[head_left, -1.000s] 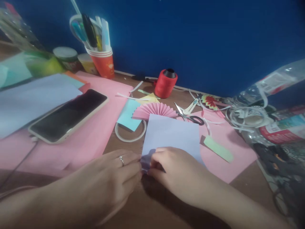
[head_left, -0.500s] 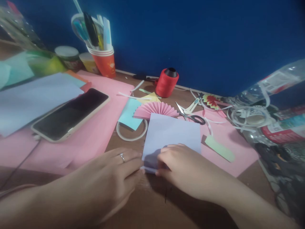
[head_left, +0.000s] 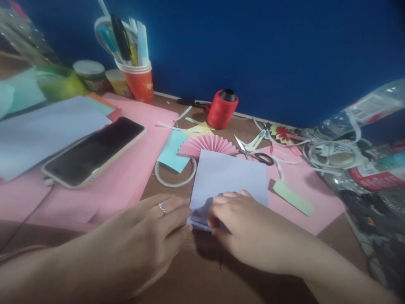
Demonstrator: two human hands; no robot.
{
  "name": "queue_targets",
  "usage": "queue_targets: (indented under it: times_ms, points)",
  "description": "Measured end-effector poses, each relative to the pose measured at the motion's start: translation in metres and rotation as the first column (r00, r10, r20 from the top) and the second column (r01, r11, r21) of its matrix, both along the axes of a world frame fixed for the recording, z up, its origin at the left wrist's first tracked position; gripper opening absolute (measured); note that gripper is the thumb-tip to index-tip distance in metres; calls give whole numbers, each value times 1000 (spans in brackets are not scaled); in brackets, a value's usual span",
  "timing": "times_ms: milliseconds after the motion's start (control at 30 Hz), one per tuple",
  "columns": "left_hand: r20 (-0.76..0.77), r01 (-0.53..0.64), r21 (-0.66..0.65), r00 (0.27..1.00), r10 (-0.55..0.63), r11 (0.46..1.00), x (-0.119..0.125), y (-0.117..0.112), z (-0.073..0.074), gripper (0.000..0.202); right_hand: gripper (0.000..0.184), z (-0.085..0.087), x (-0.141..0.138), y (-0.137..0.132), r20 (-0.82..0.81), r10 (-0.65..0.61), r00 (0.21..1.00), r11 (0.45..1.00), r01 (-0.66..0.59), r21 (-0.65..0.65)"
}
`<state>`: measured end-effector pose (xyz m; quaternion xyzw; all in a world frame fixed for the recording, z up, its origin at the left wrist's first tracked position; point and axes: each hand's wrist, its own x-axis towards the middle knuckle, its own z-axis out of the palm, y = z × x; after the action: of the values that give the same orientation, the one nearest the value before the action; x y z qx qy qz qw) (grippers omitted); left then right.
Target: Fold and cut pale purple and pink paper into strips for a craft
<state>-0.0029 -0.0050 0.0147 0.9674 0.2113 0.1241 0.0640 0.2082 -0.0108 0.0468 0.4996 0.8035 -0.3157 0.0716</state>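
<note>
A pale lilac paper sheet (head_left: 229,175) lies on the brown table in front of me. Its near edge is folded into narrow pleats. My left hand (head_left: 152,228), with a ring on one finger, presses its fingertips together against the left end of the pleats. My right hand (head_left: 243,226) pinches the folded near edge from the right. A pink pleated paper fan (head_left: 207,145) lies just beyond the sheet, partly under it.
A phone (head_left: 93,152) rests on pink paper (head_left: 126,177) at the left. Behind stand an orange cup of pens (head_left: 137,80), jars, and a red thread spool (head_left: 221,109). Scissors (head_left: 253,152), paper scraps, a white ring (head_left: 174,175) and plastic bottles (head_left: 357,139) crowd the right.
My right hand has shifted slightly right and further up the lilac sheet, and the folded pleats at the near edge have grown. My left hand stays almost still.
</note>
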Motion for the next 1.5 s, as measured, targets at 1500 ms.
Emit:
queue_targets:
  times_ms: [1500]
  points:
    - [-6, -78, 344, 996, 85, 936, -3, -52, -23, 32, 24, -12, -4, 0, 51, -79, 996, 995, 76, 65]
